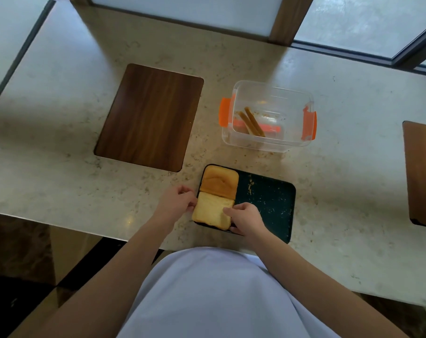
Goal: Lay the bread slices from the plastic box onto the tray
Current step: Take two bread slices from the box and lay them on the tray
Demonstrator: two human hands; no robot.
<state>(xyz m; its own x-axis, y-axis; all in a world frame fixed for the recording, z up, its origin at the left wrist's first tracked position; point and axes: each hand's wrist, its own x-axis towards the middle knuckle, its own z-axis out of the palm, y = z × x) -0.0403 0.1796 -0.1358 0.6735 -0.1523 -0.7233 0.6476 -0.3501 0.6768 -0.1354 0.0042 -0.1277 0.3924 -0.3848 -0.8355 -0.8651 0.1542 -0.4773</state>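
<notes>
A dark tray (268,198) lies near the counter's front edge, scattered with crumbs. A brown crust-side slice (219,181) lies flat in its far left corner. Directly in front of it is a pale bread slice (210,212), overhanging the tray's left edge. My left hand (176,202) pinches that pale slice's left edge. My right hand (245,219) grips its right edge, fingers on top. The clear plastic box (268,115) with orange clips stands behind the tray and holds two bread slices (252,121) standing on edge.
A dark wooden board (149,117) lies on the marble counter to the left of the box. Another wooden board (422,174) shows at the right edge. Window frames run along the counter's far side. Crumbs lie around the box.
</notes>
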